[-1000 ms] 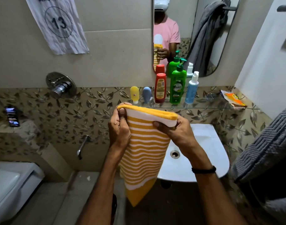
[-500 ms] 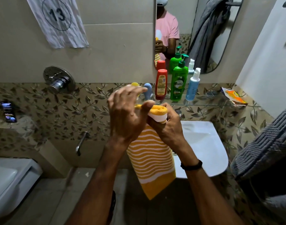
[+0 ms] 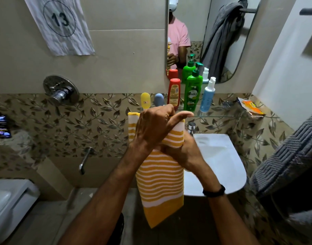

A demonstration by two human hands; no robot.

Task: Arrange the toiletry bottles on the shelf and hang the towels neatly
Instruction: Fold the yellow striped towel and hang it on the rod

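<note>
A yellow and white striped towel (image 3: 160, 183) hangs folded in front of me, over the edge of the sink. My left hand (image 3: 153, 126) grips its top fold, thumb stretched out to the right. My right hand (image 3: 183, 152) grips the towel lower down, crossed under the left. On the glass shelf (image 3: 220, 115) behind stand a small yellow bottle (image 3: 145, 102), a small blue-grey bottle (image 3: 159, 99), a red bottle (image 3: 174, 92), a green pump bottle (image 3: 192, 93) and a light blue spray bottle (image 3: 207, 96).
A white sink (image 3: 220, 161) sits below the shelf, a mirror (image 3: 204, 38) above it. A grey towel (image 3: 289, 161) hangs at the right. An orange packet (image 3: 251, 107) lies on the shelf's right end. At left are a shower valve (image 3: 60, 90), a phone (image 3: 2, 126) and a toilet (image 3: 8, 206).
The towel was held spread by its top corners, then folded narrower. My left hand has crossed over the right and now grips the top, while the right has slid down the towel.
</note>
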